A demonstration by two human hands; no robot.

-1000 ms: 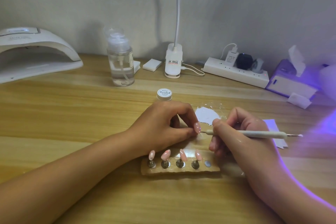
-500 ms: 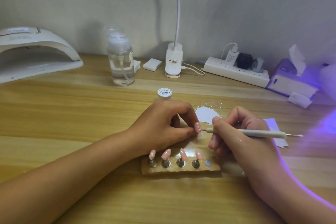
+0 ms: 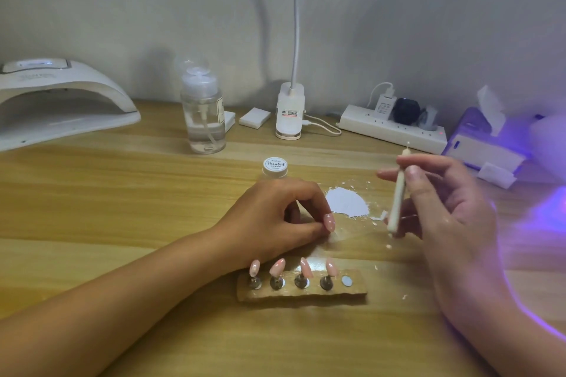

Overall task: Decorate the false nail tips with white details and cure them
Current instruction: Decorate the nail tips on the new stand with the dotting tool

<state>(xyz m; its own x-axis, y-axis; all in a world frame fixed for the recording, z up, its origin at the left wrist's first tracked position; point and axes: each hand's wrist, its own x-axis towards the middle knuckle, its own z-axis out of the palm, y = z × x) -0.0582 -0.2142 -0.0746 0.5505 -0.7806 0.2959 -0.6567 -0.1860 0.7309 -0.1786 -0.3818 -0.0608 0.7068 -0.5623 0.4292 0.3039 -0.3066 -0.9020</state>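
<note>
1 pink nail tip is pinched between the thumb and forefinger of the left hand, resting on the desk at centre. 4 more nail tips stand on pegs in the holder just nearer. The right hand grips the dotting tool near-upright, raised right of the white paint patch. The paint jar sits farther back; the curing lamp stands far left.

Pink nail tips; white paint patch; wood-grain table (violet glow at right).
</note>
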